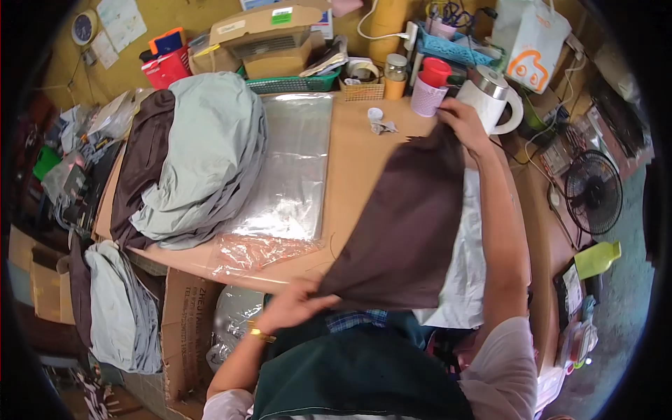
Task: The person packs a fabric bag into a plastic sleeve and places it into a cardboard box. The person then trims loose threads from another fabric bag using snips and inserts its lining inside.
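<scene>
A dark brown piece of cloth [406, 217] is stretched at a slant between my two hands over the table's front edge. My left hand [297, 306], with a gold band on the wrist, pinches its near left corner. At the far end, close to the lilac cup, my right hand [465, 127] is closed on the top of the cloth. Whitish-silver fabric [470, 259] shows under my right forearm, partly covered by the brown cloth. To the left, a pile of pale grey fabric [210, 140] lies on the table with dark brown fabric [148, 133] beside it.
Clear plastic sheets [294, 168] lie on the table [357, 161] beside the pile. A lilac cup [428, 96], a white jug [483, 98] and baskets stand at the back. A fan [593, 190] is at right; a cardboard box [187, 336] and hanging grey fabric [122, 308] are lower left.
</scene>
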{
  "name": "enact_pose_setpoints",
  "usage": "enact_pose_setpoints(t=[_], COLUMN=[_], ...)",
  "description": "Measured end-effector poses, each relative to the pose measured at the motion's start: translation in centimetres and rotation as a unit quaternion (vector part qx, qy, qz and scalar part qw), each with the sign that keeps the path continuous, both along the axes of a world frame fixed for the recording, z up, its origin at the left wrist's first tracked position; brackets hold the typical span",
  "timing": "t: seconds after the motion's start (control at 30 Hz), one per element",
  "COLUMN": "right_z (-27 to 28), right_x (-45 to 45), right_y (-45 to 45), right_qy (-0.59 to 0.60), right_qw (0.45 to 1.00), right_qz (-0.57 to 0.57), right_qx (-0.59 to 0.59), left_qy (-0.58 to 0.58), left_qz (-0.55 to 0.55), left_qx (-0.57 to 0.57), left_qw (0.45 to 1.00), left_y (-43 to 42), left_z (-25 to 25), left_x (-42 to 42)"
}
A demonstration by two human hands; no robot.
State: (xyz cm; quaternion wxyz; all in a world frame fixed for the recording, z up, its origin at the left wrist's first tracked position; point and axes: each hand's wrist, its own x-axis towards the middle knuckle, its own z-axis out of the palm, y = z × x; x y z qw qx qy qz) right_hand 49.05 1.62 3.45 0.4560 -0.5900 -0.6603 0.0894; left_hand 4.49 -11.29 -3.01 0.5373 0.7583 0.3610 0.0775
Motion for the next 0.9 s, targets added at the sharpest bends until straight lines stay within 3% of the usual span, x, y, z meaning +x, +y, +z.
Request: enact_pose_setpoints(t=[0.03, 0.07, 0.1, 0.13, 0.17, 0.2, 0.27, 0.37, 0.43, 0.5, 0.57, 0.63, 0.67, 0.73, 0.8, 0.9], right_z=[2.3, 5.8, 9.8, 13.4, 16.6, 19.1, 22.1, 22.4, 20.1, 15.9, 9.5, 1.3, -2.4, -8.0, -11.3, -12.5], right_x=[-0.1, -0.2, -0.6, -1.0, -1.3, -1.7, -2.4, -2.0, -1.2, 0.2, 1.2, 2.0, 1.7, 0.9, 0.4, -0.5], right_y=[1.2, 1.8, 1.7, 1.4, 0.7, 0.2, -1.3, -3.7, -5.6, -7.0, -8.6, -10.4, -10.7, -13.8, -15.7, -17.0], right_qy=[0.02, 0.04, -0.001, -0.006, 0.007, 0.021, 0.052, 0.112, 0.169, 0.248, 0.346, 0.463, 0.498, 0.506, 0.536, 0.548], right_qw=[1.0, 0.999, 0.995, 0.987, 0.98, 0.971, 0.959, 0.952, 0.952, 0.948, 0.928, 0.875, 0.867, 0.859, 0.837, 0.825], right_qz=[-0.017, -0.033, -0.075, -0.088, -0.077, -0.065, -0.034, 0.012, 0.038, 0.062, 0.087, 0.14, 0.009, 0.035, 0.01, -0.015], right_qx=[-0.006, -0.013, 0.07, 0.133, 0.186, 0.228, 0.276, 0.286, 0.252, 0.191, 0.109, 0.025, -0.022, -0.069, -0.11, -0.135], left_qy=[-0.206, -0.178, -0.183, -0.181, -0.394, -0.587, -0.748, -0.76, -0.662, -0.495, -0.38, -0.274, -0.127, -0.074, -0.023, -0.014], left_qz=[0.022, 0.174, 0.34, 0.336, 0.259, 0.167, 0.064, 0.173, 0.061, -0.053, 0.087, 0.135, 0.11, 0.022, 0.005, 0.016], left_qx=[0.183, 0.053, -0.077, -0.078, -0.056, -0.031, -0.011, 0.131, 0.284, 0.344, 0.261, 0.214, 0.191, 0.1, 0.18, 0.201], left_qw=[0.961, 0.967, 0.919, 0.921, 0.88, 0.791, 0.66, 0.612, 0.691, 0.796, 0.883, 0.928, 0.967, 0.992, 0.983, 0.979], left_y=[2.0, 1.8, 1.5, 2.7, 4.4, 6.1, 7.0, 6.7, 7.2, 6.1, 3.0, 2.4, 1.7, 1.5, 0.4, -1.4], left_z=[-0.9, 1.8, 4.6, 5.7, 8.2, 11.1, 14.9, 18.7, 19.1, 17.3, 13.6, 8.2, 8.1, 3.4, 0.8, 1.6], left_x=[-1.3, -3.2, -5.1, -6.8, -7.8, -8.1, -8.5, -9.3, -6.5, -2.2, -1.7, -2.1, -1.7, -2.1, -2.0, -0.5])
